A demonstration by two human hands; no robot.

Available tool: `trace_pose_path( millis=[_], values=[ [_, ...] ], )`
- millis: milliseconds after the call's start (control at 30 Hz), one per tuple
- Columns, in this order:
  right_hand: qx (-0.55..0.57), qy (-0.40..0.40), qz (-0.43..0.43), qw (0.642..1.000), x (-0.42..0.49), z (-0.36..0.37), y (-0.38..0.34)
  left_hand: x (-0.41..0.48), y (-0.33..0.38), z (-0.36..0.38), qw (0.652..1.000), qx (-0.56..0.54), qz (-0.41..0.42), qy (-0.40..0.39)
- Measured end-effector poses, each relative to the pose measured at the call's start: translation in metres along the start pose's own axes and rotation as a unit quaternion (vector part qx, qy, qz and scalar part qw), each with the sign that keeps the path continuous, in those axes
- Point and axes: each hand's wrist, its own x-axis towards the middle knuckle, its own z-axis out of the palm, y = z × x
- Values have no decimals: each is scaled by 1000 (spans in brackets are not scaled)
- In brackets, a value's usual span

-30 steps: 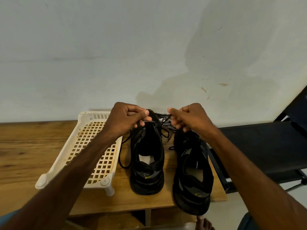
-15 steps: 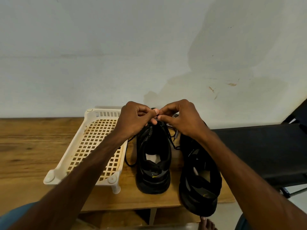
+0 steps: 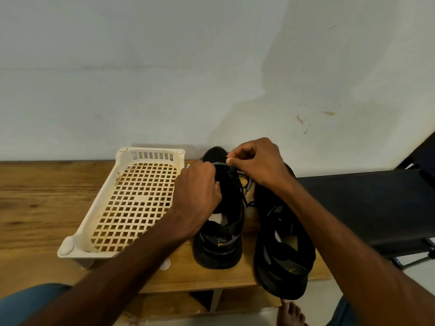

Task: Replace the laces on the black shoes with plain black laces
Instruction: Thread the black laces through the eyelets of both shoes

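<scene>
While right grip (image 3: pixel 259 165) pinches lace (image 3: pixel 242 195), left grip (image 3: pixel 197 191) clasps left shoe (image 3: pixel 219 250); right shoe (image 3: pixel 282 255) lettering (image 3: pixel 271 211) unreadable

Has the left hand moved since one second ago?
Yes. The left hand came toward the person: earlier it covered the far right corner of the white basket; now that corner shows and the hand is over the left shoe.

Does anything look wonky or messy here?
Yes. The shoe on the right sticks out past the front edge of the wooden table, so it could tip off. The wall also has brownish marks.
</scene>
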Motion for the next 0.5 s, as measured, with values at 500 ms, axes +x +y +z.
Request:
trace_pose_path(
  millis=[500],
  values=[
    [-147, -70, -15, 987, -10, 16, -15, 3, -5, 0, 991, -120, -55, 17]
  ],
)
